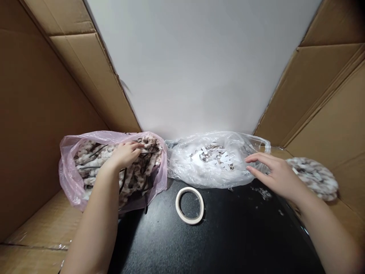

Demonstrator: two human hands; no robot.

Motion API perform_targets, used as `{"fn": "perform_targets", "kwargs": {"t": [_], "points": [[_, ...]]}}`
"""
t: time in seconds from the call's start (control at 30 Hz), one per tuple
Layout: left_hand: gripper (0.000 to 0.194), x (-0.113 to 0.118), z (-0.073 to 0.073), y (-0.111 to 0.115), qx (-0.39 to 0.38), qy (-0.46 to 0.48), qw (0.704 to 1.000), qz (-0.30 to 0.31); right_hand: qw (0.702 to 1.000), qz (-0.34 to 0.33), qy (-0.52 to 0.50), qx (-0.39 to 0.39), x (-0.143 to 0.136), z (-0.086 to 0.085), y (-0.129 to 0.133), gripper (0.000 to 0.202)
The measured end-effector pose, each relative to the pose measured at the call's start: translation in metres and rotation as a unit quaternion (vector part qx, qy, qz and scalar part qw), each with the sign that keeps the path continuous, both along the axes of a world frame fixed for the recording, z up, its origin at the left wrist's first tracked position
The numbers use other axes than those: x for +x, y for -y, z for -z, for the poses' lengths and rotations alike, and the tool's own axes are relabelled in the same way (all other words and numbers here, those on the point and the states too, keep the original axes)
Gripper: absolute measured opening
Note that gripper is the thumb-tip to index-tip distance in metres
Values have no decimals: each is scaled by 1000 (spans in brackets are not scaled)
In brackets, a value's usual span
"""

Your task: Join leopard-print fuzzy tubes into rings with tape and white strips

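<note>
My left hand point(127, 153) reaches into a pink plastic bag point(67, 167) on the left and rests on fluffy brown-and-white pieces point(92, 150) with dark cords among them. Its fingers are spread, and nothing shows in its grasp. My right hand point(266, 169) hovers at the right end of a clear plastic bag point(185, 173), thumb and fingers apart, holding nothing. Inside the clear bag lie small white tags point(226, 160) with thin brownish strands.
A cream tape roll point(177, 203) lies on the black table point(222, 236). More fluffy pieces point(315, 177) sit in a pile at the right. Cardboard panels point(327, 80) stand on both sides, with a pale wall point(199, 64) behind.
</note>
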State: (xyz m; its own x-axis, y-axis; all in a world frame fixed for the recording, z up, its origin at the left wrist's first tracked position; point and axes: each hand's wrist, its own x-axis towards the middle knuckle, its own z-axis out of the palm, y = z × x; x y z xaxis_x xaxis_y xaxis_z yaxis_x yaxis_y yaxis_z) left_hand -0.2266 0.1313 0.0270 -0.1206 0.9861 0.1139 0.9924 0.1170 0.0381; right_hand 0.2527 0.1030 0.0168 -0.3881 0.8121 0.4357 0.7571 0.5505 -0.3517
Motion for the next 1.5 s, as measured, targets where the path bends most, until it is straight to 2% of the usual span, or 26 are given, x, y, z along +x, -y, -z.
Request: {"fn": "perform_targets", "kwargs": {"t": [0.1,0.17,0.27,0.33,0.47,0.5,0.53,0.57,0.6,0.63,0.67,0.77,0.83,0.93,1.07,1.2,1.3,1.5], "points": [[41,0,3,1,46,26,998,-23,1000,5,2,-7,0,-1,1,17],[32,3,4,2,91,47,994,-39,1000,7,3,-14,-1,-2,2,19],[17,10,-1,3,197,91,974,-57,1000,7,2,-22,-1,-3,2,21],[18,19,-12,6,292,128,946,-64,1000,8,-1,-22,-1,-4,3,21],[27,53,-48,26,459,244,853,-46,1000,-5,-16,-26,-5,-6,5,19],[28,65,-59,36,500,301,811,-27,999,-14,-25,-28,-8,-7,7,18],[27,78,-68,47,540,475,694,36,999,-21,-36,-31,-11,-8,10,17],[30,91,-77,60,502,621,594,95,998,-28,-49,-37,-16,-8,13,17],[33,104,-83,72,431,719,528,134,996,-35,-65,-46,-21,-9,18,16],[36,116,-87,82,371,777,482,162,994,-43,-85,-61,-28,-9,22,17],[39,127,-88,91,335,807,452,181,989,-56,-107,-82,-35,-8,28,19],[40,152,-77,100,194,873,418,160,954,-145,-184,-187,-59,-5,45,24],[38,164,-64,95,102,903,396,131,913,-210,-236,-258,-75,0,56,29],[39,178,-47,85,41,924,369,94,841,-274,-297,-361,-97,12,71,37],[42,188,-38,81,22,929,363,69,712,-316,-366,-510,-120,36,88,45],[44,186,-38,78,48,921,380,77,612,-296,-401,-614,-132,58,91,47],[45,179,-40,75,76,912,393,90,572,-283,-420,-645,-132,63,83,47],[45,168,-46,72,105,899,415,89,528,-252,-433,-686,-126,60,72,45]]}}
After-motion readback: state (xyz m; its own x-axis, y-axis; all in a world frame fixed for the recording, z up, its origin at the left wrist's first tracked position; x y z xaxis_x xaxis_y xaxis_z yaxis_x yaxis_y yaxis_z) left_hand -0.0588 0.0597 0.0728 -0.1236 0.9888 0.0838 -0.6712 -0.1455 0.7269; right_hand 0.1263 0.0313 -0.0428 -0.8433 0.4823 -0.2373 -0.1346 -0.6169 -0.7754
